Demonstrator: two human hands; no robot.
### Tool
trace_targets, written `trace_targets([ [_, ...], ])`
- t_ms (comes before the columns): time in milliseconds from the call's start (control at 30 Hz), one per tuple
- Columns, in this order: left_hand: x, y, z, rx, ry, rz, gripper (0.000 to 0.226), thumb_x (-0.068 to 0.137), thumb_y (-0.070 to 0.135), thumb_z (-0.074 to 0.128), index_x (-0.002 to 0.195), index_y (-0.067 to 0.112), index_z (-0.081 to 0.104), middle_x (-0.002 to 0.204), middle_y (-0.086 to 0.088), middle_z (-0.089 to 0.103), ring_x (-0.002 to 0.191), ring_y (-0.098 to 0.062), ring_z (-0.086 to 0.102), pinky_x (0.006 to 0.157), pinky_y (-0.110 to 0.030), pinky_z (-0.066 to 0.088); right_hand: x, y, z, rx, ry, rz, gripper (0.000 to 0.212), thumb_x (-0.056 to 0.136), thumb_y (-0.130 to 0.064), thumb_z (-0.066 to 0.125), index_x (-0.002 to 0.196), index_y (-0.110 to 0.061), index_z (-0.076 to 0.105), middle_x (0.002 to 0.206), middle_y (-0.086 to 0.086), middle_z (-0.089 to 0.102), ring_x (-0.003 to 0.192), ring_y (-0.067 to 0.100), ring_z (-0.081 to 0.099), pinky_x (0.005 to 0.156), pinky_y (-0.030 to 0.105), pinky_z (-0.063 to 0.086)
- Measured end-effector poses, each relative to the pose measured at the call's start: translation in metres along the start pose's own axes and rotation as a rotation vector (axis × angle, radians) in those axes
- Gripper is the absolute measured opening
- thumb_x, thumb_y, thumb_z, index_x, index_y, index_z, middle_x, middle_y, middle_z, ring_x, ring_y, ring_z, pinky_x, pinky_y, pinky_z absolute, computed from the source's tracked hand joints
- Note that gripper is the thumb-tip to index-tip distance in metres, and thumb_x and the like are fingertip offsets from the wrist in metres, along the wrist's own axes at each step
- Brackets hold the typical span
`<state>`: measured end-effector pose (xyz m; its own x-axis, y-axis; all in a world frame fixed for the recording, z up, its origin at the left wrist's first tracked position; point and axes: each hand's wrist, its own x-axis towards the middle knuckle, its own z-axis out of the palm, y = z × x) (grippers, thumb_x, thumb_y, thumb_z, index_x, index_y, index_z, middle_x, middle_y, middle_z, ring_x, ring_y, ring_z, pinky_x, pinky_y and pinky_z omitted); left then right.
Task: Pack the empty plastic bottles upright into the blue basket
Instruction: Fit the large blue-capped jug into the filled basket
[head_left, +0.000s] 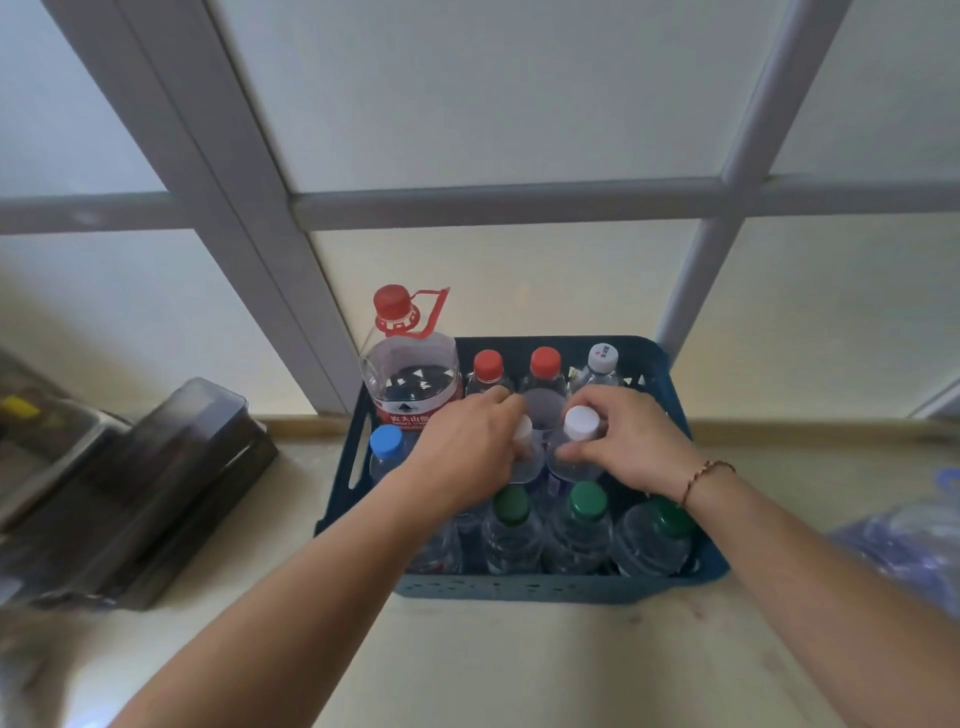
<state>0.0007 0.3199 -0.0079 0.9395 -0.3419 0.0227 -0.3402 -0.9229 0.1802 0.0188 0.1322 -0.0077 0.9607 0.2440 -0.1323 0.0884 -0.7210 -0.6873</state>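
The blue basket (550, 590) stands on the pale surface against the window, holding several clear bottles upright. A large red-capped jug (410, 379) fills its far left corner. Two red-capped bottles (488, 366) and a white-capped one (602, 358) line the back; a blue-capped bottle (387, 444) is at the left; three green-capped bottles (587, 501) stand in front. My left hand (467, 457) grips a white-capped bottle (524, 452) in the middle row, mostly hiding it. My right hand (631, 447) holds the neighbouring white-capped bottle (581, 423) at its neck.
A dark translucent lidded box (156, 493) lies to the left of the basket. A bluish plastic bag (914, 540) sits at the right edge. The window frame and low sill run right behind the basket.
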Motion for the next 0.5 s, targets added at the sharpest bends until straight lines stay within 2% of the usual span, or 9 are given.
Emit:
trace_targets([
  [100, -0.001, 0.0, -0.003, -0.068, 0.045, 0.004, 0.024, 0.093, 0.024, 0.062, 0.114, 0.014, 0.056, 0.105, -0.002, 0.055, 0.084, -0.023, 0.056, 0.06, -0.029, 0.03, -0.001, -0.004, -0.005, 0.014, 0.069, -0.017, 0.028, 0.068, -0.027, 0.086, 0.088, -0.025, 0.066, 0.089, -0.006, 0.069, 0.085, 0.016, 0.063, 0.075, 0.034, 0.053],
  [200, 0.003, 0.001, -0.01, -0.087, 0.044, 0.009, 0.025, 0.092, 0.021, 0.064, 0.116, 0.015, 0.055, 0.104, -0.001, 0.054, 0.081, -0.021, 0.053, 0.057, -0.026, 0.03, -0.002, -0.008, -0.009, 0.008, 0.049, -0.037, 0.029, 0.067, -0.025, 0.087, 0.087, -0.026, 0.065, 0.087, -0.007, 0.068, 0.083, 0.013, 0.063, 0.073, 0.032, 0.052],
  [300, 0.009, 0.002, -0.009, -0.033, 0.022, 0.035, 0.028, 0.089, 0.012, 0.067, 0.115, 0.016, 0.056, 0.104, -0.002, 0.054, 0.079, -0.02, 0.051, 0.049, -0.022, 0.021, 0.002, -0.009, -0.011, -0.027, 0.03, -0.035, 0.03, 0.067, -0.021, 0.086, 0.089, -0.023, 0.065, 0.088, -0.004, 0.067, 0.082, 0.015, 0.062, 0.068, 0.026, 0.048],
  [433, 0.021, 0.005, -0.005, -0.004, 0.009, 0.066, 0.036, 0.085, 0.003, 0.065, 0.118, 0.014, 0.057, 0.108, -0.004, 0.055, 0.08, -0.018, 0.045, 0.054, -0.026, 0.027, 0.007, -0.004, -0.01, -0.067, 0.06, -0.038, 0.027, 0.069, -0.02, 0.084, 0.09, -0.018, 0.067, 0.089, 0.001, 0.067, 0.083, 0.019, 0.06, 0.067, 0.027, 0.045],
  [500, 0.024, 0.005, -0.003, -0.007, -0.003, 0.069, 0.038, 0.085, 0.001, 0.064, 0.12, 0.014, 0.057, 0.109, -0.004, 0.056, 0.081, -0.018, 0.045, 0.052, -0.023, 0.023, 0.009, 0.0, -0.009, -0.06, 0.079, -0.039, 0.026, 0.069, -0.02, 0.084, 0.09, -0.017, 0.068, 0.09, 0.003, 0.067, 0.083, 0.021, 0.06, 0.068, 0.028, 0.044],
])
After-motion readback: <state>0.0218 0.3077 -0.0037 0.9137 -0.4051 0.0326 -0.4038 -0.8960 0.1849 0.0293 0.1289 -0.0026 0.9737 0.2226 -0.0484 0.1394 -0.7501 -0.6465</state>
